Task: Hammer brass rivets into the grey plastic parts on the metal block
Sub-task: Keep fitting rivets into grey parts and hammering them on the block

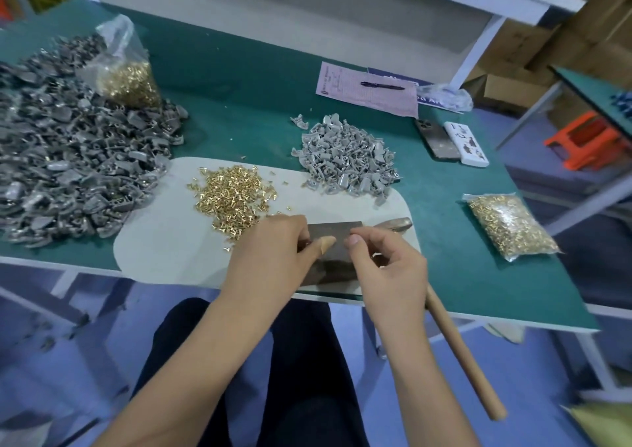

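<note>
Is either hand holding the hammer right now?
No, the hammer lies on the table edge while both hands work at the metal block.

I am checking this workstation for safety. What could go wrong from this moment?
1. The hammer lies with its handle far over the table edge; a bump may knock it down.
2. Both the left hand and right hand are over the metal block, so fingers could be struck.
3. Loose rivets may scatter.
</note>
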